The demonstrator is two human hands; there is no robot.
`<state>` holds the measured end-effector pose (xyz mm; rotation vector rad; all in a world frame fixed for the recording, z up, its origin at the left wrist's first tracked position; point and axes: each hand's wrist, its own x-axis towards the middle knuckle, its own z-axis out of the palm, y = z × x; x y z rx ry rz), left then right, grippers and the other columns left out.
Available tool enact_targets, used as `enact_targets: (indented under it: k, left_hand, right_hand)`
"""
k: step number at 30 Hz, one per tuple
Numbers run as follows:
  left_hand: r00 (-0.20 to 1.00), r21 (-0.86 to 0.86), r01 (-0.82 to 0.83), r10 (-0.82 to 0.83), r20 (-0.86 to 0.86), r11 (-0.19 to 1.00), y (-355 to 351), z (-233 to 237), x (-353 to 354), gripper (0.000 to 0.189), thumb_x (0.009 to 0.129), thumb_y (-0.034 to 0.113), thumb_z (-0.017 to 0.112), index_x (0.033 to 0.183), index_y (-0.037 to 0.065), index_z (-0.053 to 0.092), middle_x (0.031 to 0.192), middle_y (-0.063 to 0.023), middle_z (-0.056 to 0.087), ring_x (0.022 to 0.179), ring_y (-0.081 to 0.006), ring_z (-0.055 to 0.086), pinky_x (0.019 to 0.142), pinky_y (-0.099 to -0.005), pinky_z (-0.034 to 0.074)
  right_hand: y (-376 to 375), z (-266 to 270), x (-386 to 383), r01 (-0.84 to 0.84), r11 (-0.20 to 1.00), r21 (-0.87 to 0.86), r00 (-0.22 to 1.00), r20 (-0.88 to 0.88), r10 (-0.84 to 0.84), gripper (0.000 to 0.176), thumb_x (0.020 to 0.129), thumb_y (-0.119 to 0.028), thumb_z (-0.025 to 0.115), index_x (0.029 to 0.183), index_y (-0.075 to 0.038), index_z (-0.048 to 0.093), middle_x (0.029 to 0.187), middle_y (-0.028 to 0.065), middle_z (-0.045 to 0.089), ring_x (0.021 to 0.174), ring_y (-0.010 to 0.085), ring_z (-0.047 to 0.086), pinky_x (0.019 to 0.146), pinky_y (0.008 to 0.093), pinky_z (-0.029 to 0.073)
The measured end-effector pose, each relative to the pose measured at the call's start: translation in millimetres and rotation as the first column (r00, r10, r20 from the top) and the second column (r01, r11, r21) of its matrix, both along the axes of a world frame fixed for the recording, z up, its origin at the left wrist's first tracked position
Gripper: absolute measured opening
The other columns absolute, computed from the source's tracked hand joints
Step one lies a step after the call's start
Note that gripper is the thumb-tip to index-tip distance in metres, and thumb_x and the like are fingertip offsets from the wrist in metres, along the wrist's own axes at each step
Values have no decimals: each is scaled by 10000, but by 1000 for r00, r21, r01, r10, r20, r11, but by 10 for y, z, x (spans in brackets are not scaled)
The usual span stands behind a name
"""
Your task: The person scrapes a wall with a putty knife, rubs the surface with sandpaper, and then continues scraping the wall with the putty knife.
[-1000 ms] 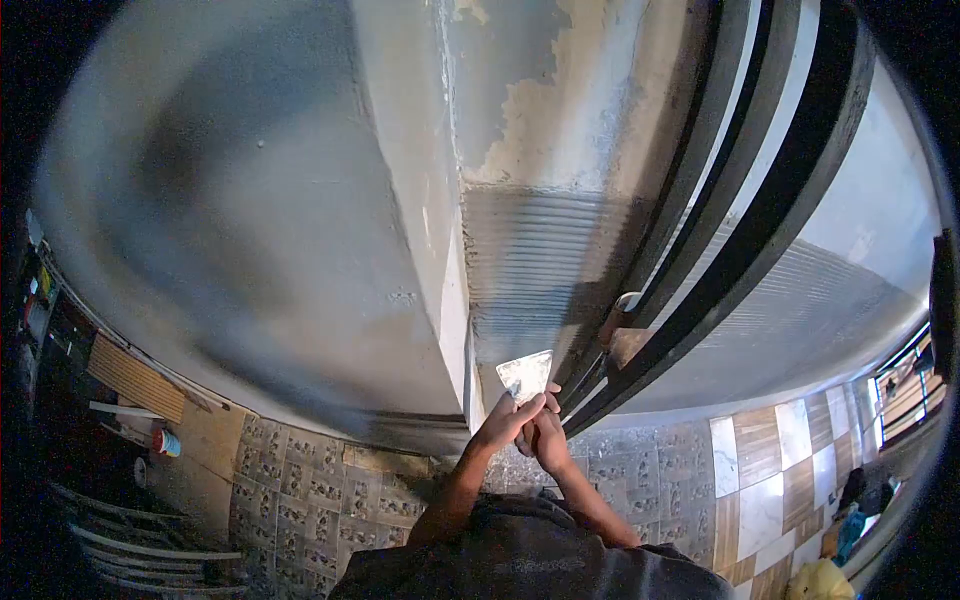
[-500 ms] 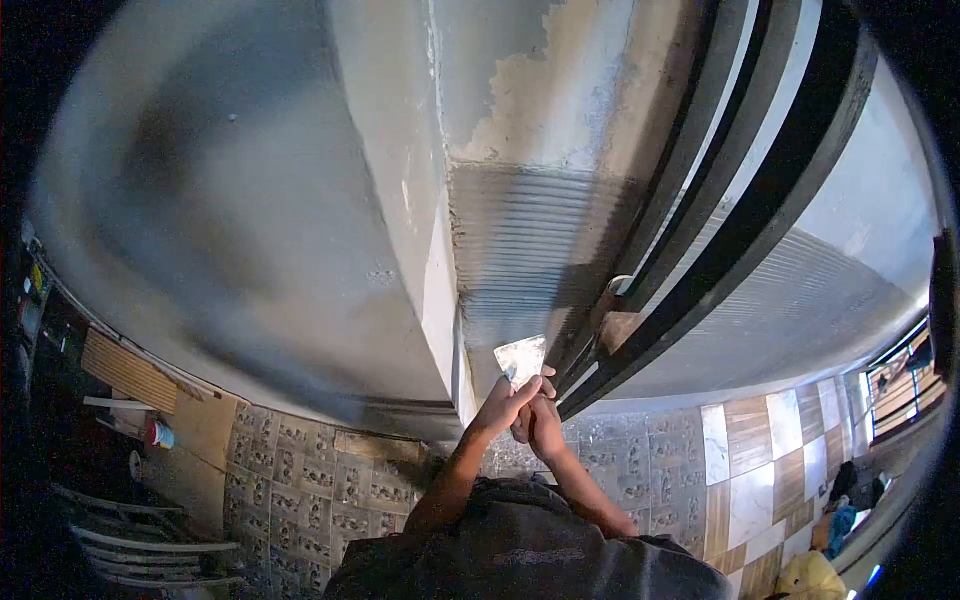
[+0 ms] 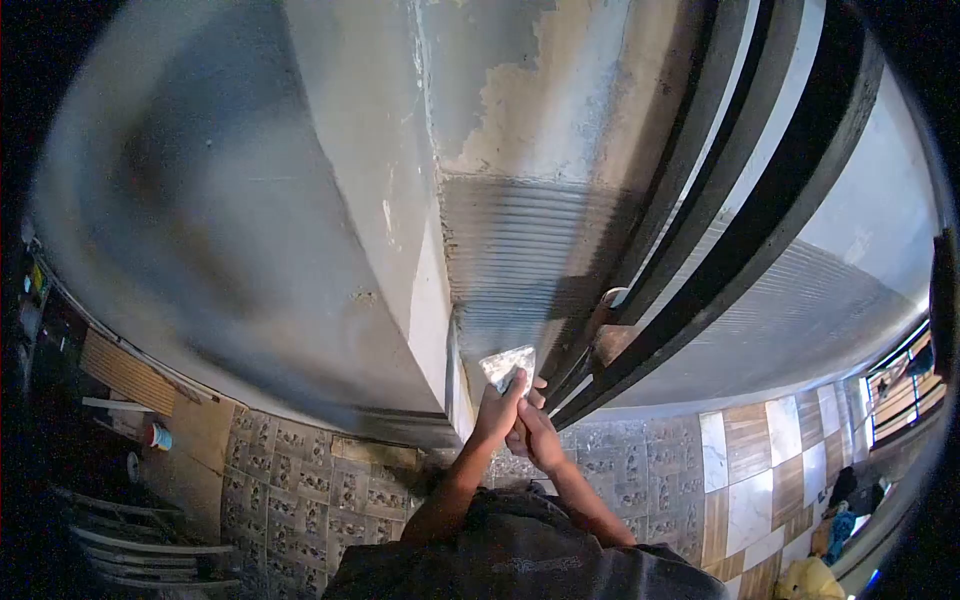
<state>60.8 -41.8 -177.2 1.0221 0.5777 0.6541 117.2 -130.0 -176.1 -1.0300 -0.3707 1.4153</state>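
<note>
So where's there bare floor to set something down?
Patterned tiles between the brown board and dark shirt; brown-and-white tiles short of the yellow bundle. It's crowded around the scraper, left hand, right hand and black bars.

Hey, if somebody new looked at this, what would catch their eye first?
Probably the dark bars, sweeping from the upper right down toward the centre. Next, the pale, blotchy scraper below centre, its blade standing out above the left hand and right hand. Behind it, mid-wall, a band of horizontal ridges draws attention too.
</note>
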Motion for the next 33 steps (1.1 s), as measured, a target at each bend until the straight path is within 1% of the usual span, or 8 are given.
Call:
enact_targets:
  k: [6, 7, 11, 17, 25, 29, 32, 33]
  left_hand:
    - [974, 129, 108, -131, 184, 986, 213, 946, 107, 372, 907, 331, 496, 868, -27, 593, 734, -98, 611, 650, -144, 576, 604, -271, 473]
    - [975, 246, 181, -206, 78, 952, 245, 1215, 46, 366, 915, 316, 480, 893, -34, 587, 732, -102, 611, 651, -145, 579, 614, -273, 475]
    - [913, 365, 232, -332, 238, 902, 406, 1422, 224, 357, 928, 277, 445, 872, -44, 592, 725, -104, 610, 648, -160, 589, 631, -289, 483]
    - [867, 416, 216, -369, 334, 883, 608, 1780, 297, 344, 913, 252, 458, 871, -63, 587, 695, -121, 613, 642, -193, 606, 631, -300, 492]
    - [915, 412, 110, -255, 314, 904, 811, 2426, 390, 475, 898, 413, 452, 924, -45, 576, 788, -120, 654, 601, -153, 601, 461, -187, 357]
    - [999, 518, 42, -21, -45, 854, 827, 2692, 313, 563, 850, 522, 493, 927, -32, 561, 711, -93, 620, 479, -90, 440, 419, -225, 339]
    - [977, 647, -101, 198, -78, 756, 862, 2724, 450, 543, 857, 531, 469, 902, 8, 610, 769, -91, 643, 592, -122, 556, 495, -261, 398]
    - [946, 757, -227, 325, 20, 613, 897, 2729, 505, 534, 876, 476, 455, 894, -45, 569, 790, -188, 612, 668, -259, 569, 579, -351, 417]
  right_hand:
    - [165, 464, 203, -152, 893, 423, 976, -79, 203, 414, 916, -479, 371, 885, -80, 476, 619, 35, 453, 396, 115, 362, 350, 228, 289]
    - [185, 562, 218, -130, 869, 478, 938, -224, 264, 413, 921, -463, 368, 888, -62, 464, 618, 40, 442, 396, 114, 365, 340, 228, 292]
    - [286, 893, 242, -31, 780, 626, 681, -558, 475, 405, 932, -420, 363, 908, -21, 422, 623, 49, 416, 399, 114, 372, 319, 234, 298]
    - [551, 1217, 329, -81, 717, 692, 802, -382, 460, 385, 943, -420, 339, 937, -44, 424, 628, 10, 414, 392, 90, 343, 344, 219, 297]
    - [912, 2000, 338, 7, 742, 670, 872, -367, 323, 473, 907, -555, 313, 848, -103, 438, 480, -66, 274, 301, 47, 189, 274, 191, 165]
    - [942, 2212, 342, -6, 747, 665, 949, -233, 215, 449, 913, -548, 306, 809, -136, 449, 461, -73, 244, 288, 46, 156, 259, 196, 140]
    - [960, 2365, 383, 79, 793, 604, 950, -287, 124, 437, 913, -547, 315, 827, -146, 466, 472, -78, 267, 299, 34, 179, 262, 183, 144]
    - [988, 2373, 419, 76, 793, 605, 949, -288, 128, 437, 913, -547, 315, 827, -146, 466, 472, -78, 267, 299, 34, 179, 262, 183, 144]
